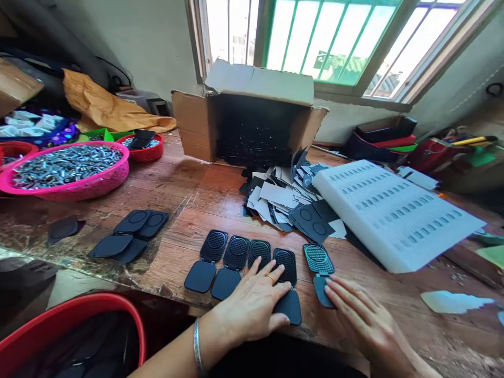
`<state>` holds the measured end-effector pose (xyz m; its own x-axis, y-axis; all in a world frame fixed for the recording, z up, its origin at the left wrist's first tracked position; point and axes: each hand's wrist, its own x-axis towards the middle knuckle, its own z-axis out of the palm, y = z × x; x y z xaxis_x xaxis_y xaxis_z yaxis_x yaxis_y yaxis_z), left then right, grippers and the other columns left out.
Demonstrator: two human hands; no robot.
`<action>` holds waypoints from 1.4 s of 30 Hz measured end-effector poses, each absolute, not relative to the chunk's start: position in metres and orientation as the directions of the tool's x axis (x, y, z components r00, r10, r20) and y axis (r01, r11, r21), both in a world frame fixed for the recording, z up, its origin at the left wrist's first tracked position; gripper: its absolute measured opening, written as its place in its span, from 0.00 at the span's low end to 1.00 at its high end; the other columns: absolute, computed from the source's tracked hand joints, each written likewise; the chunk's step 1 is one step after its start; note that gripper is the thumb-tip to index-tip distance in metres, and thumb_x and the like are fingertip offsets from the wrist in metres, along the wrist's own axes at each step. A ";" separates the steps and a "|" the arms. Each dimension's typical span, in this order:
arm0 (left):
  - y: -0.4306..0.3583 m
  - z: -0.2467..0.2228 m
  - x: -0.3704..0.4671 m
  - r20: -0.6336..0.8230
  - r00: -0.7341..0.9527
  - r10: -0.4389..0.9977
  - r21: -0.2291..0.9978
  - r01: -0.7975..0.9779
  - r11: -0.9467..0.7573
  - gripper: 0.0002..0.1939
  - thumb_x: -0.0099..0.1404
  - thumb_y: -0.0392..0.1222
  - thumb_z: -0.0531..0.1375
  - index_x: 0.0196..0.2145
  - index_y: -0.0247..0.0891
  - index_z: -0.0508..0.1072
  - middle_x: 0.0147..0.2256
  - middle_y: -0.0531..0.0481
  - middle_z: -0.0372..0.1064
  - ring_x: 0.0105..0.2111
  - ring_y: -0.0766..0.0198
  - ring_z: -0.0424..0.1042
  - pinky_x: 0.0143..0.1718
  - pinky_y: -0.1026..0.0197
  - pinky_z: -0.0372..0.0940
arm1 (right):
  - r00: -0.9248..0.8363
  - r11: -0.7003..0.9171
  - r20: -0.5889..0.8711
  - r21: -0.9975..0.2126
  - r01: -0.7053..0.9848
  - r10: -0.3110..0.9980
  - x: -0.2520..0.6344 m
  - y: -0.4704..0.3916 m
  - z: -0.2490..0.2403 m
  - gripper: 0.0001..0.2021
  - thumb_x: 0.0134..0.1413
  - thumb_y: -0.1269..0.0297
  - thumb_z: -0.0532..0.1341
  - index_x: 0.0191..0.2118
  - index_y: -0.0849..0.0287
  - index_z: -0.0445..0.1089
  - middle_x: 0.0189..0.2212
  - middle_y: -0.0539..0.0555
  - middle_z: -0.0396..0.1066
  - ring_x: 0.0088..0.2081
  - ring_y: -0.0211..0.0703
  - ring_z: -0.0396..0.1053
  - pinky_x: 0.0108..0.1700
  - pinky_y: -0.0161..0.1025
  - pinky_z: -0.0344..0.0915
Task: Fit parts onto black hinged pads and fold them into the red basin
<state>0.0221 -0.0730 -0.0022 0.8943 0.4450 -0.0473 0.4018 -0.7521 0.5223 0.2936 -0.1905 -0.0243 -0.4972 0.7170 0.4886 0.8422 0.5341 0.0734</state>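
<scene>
Five black plastic cases, each a ribbed square panel hinged to a smooth square one, lay unfolded near the front edge of the brown wood-grain worktop. Four made a close row, and the fifth case stood a little apart to the right. The left hand, with a silver bangle at its wrist and a gold ring on one finger, was open and spread palm down over the right end of the row, its fingertips at the ribbed panels of the third case and the fourth case, its thumb on the fourth's smooth panel. The right hand lay just right of the fifth case, its straight fingers together, tips over the smooth panel's edge; its thumb was hidden, so one could not tell whether it pinched. Left of the row sat a small group of flat black panels. Beyond the hands, a loose heap of grey and black flat pieces spread before an open brown cardboard box, with a thick white foam block to its right.
</scene>
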 end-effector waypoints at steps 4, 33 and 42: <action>-0.070 0.007 0.024 -0.095 0.899 0.428 0.505 0.414 -0.757 0.30 0.63 0.51 0.64 0.61 0.41 0.67 0.66 0.38 0.53 0.68 0.47 0.48 0.67 0.36 0.43 | -0.508 0.562 0.413 -0.012 0.827 0.756 0.281 -0.207 -0.035 0.22 0.63 0.74 0.57 0.61 0.65 0.65 0.58 0.62 0.69 0.63 0.54 0.61 0.61 0.51 0.67; 0.012 -0.063 -0.128 0.382 0.186 0.905 0.559 0.734 -0.386 0.17 0.67 0.48 0.55 0.49 0.40 0.76 0.52 0.41 0.73 0.53 0.51 0.72 0.55 0.45 0.67 | -0.247 0.257 0.377 0.025 0.966 0.893 0.212 0.141 0.040 0.13 0.64 0.72 0.53 0.34 0.63 0.74 0.40 0.63 0.74 0.46 0.50 0.68 0.48 0.44 0.66; 0.006 -0.072 -0.120 0.419 0.128 0.899 0.534 0.766 -0.358 0.18 0.69 0.50 0.54 0.49 0.40 0.75 0.53 0.41 0.71 0.54 0.49 0.69 0.56 0.42 0.64 | -0.224 0.195 0.380 0.115 0.974 0.898 0.184 0.190 0.051 0.10 0.64 0.72 0.54 0.38 0.66 0.72 0.41 0.64 0.70 0.46 0.52 0.65 0.45 0.47 0.63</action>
<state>-0.1199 0.0059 -0.0721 0.1275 0.8991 0.4187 0.7659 -0.3575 0.5344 0.1842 0.1901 0.0515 -0.2242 0.8975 0.3797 0.9741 0.1947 0.1149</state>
